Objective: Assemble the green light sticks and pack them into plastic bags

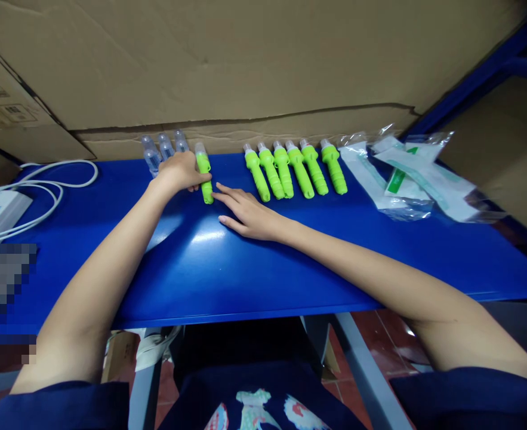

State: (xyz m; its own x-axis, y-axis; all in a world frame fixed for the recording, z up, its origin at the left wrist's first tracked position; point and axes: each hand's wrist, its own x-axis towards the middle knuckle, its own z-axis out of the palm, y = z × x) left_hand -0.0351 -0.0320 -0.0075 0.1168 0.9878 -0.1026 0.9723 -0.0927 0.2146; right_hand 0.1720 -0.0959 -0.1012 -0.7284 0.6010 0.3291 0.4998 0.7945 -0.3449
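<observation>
My left hand (180, 171) is closed at the left side of a bright green ribbed tube (206, 190) with a clear tip, its thumb lying across the green body. The tube lies on the blue table, tip toward the cardboard. My right hand (256, 216) is open and low over the table, fingers apart, a fingertip close to the tube's lower end; contact is unclear. Three clear plastic tubes (150, 156) lie just beyond my left hand, partly hidden by it. Right of my hands, several similar green tubes (295, 172) lie in a row, clear tips away from me.
Clear-wrapped white and green packets (413, 173) are heaped at the right. A white device (6, 209) with a looped white cable (61, 188) lies at the left. Cardboard (245, 65) walls the back of the blue table (245, 278). A blue metal frame (478, 77) rises at the right.
</observation>
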